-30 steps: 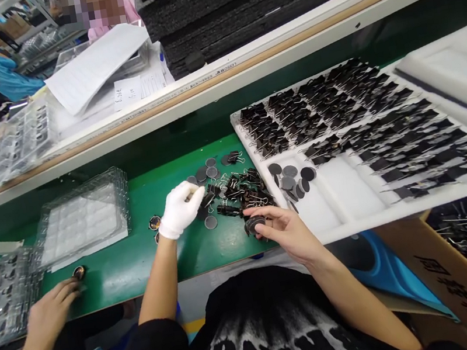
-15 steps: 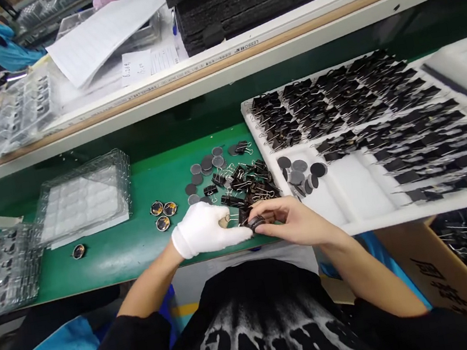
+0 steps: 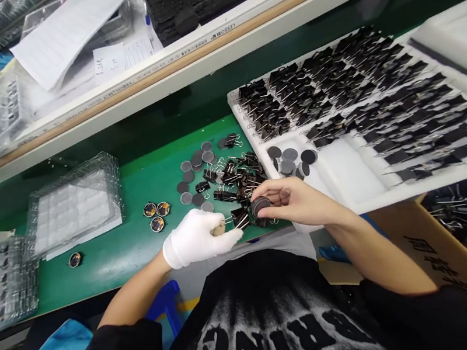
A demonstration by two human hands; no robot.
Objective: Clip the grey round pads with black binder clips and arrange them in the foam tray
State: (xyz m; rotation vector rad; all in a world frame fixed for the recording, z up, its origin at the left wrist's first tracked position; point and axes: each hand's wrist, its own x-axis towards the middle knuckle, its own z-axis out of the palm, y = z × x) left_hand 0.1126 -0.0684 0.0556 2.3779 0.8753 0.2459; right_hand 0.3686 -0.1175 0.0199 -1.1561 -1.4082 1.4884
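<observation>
Left of the white foam tray (image 3: pixel 389 193), a black binder clip (image 3: pixel 239 218) is pinched in the gloved left hand (image 3: pixel 196 237); the right hand (image 3: pixel 302 201) grips dark round pieces (image 3: pixel 260 206) close by. This looks like lining-up; any move calls for steady pressure.

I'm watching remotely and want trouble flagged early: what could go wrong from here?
The binder clip in the gloved left hand could slip and pinch the right hand, whose fingers are bare and close by. The dark round part it holds might drop among the heaped clips.
</observation>
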